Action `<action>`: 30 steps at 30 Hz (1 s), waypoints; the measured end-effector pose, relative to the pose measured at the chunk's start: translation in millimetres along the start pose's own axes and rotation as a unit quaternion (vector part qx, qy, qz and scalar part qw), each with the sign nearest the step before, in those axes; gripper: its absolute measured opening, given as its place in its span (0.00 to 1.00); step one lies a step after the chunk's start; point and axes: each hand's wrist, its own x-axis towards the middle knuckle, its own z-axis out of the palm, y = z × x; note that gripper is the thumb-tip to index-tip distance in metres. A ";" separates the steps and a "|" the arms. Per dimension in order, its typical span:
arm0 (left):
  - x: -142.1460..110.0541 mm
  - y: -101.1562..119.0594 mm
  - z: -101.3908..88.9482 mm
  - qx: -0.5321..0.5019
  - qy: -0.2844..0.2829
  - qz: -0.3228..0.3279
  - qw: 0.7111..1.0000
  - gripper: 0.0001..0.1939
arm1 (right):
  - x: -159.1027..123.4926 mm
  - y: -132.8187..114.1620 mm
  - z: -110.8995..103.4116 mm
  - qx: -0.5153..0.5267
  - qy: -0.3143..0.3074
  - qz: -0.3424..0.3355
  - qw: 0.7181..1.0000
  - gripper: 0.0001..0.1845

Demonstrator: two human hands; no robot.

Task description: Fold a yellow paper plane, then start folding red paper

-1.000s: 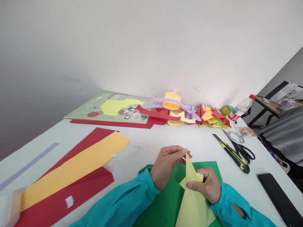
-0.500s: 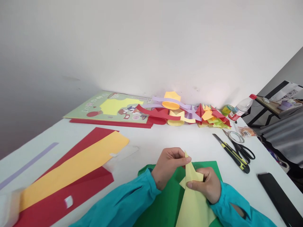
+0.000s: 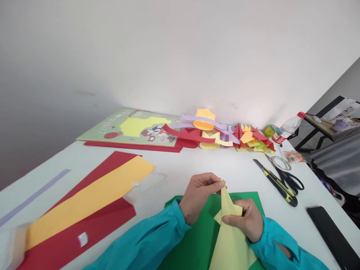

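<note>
A pale yellow folded paper [image 3: 231, 240], with a narrow pointed top and small flaps at its sides, is held upright between my hands. My left hand [image 3: 201, 195] pinches its tip between thumb and fingers. Lower down, my right hand [image 3: 247, 219] grips the paper by the right flap, thumb across the front. Beneath lies a green sheet [image 3: 194, 243] on the white table, partly covered by my left sleeve and the yellow paper.
Red paper [image 3: 112, 221] and an orange sheet [image 3: 92, 202] lie left, near a purple strip [image 3: 35, 197]. Folded paper pieces [image 3: 247, 138] and a pad [image 3: 112, 127] line the wall. A utility knife [image 3: 277, 183], scissors [image 3: 291, 182], tape roll [image 3: 281, 163], bottle [image 3: 288, 127] and black object [image 3: 332, 234] are right.
My left hand dips slightly down the paper's point, then rises again to pinch the very tip. My right hand keeps its hold in the same place.
</note>
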 end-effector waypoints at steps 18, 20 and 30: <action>-1.3 5.5 0.7 -0.032 -0.004 -0.006 0.999 0.08 | -0.3 1.2 -1.0 0.002 -0.006 -0.001 1.000 0.20; -1.1 5.4 0.7 -0.038 -0.005 -0.007 0.999 0.07 | -0.1 1.4 -1.0 0.003 -0.005 -0.001 1.000 0.21; 0.2 3.4 1.8 0.006 0.009 0.008 1.000 0.09 | 0.1 2.1 -0.9 -0.004 -0.004 0.004 1.000 0.21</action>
